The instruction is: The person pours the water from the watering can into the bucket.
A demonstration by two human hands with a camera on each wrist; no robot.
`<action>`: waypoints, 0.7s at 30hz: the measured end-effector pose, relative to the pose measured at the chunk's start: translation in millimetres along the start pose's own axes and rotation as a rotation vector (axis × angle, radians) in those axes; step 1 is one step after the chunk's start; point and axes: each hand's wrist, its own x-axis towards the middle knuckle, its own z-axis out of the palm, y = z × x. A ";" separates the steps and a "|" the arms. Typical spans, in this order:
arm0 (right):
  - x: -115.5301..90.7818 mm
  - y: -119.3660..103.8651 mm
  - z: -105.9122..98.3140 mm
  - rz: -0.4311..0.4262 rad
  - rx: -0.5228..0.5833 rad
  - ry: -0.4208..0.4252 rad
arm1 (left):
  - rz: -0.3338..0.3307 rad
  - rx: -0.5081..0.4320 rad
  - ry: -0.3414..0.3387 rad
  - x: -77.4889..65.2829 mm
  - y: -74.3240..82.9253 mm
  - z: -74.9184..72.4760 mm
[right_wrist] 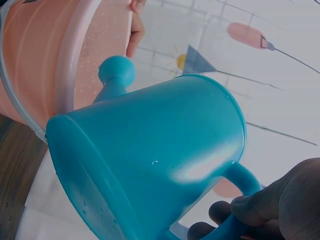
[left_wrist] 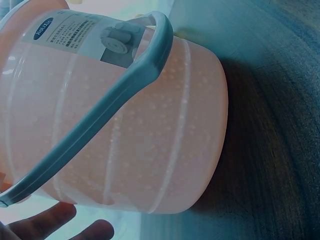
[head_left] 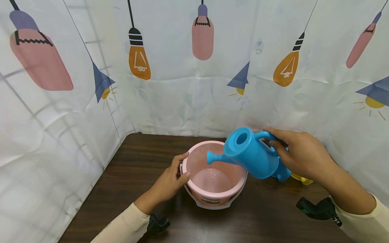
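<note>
A pink bucket with a pale handle stands on the table; a shallow pool of water lies in it, and droplets dot its inner wall. At the bucket's left rim, my left hand holds on with thumb and fingers. My right hand grips the handle of a blue watering can, tilted left. Its spout reaches over the bucket's opening, its tip above the water. In the right wrist view, fingers wrap the can's handle.
Behind the can, to the right, another blue object and a yellow one show partly on the dark wooden table. White sheeting printed with lamps hangs along the table's back and left edges.
</note>
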 end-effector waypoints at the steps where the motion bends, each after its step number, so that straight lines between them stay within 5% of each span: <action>1: 0.1 0.1 0.3 -0.002 0.000 0.001 | -0.001 -0.001 0.001 0.0 -0.1 0.1; 21: 0.4 -0.6 0.0 -0.006 -0.010 0.006 | -0.009 -0.003 -0.006 0.3 0.5 -0.1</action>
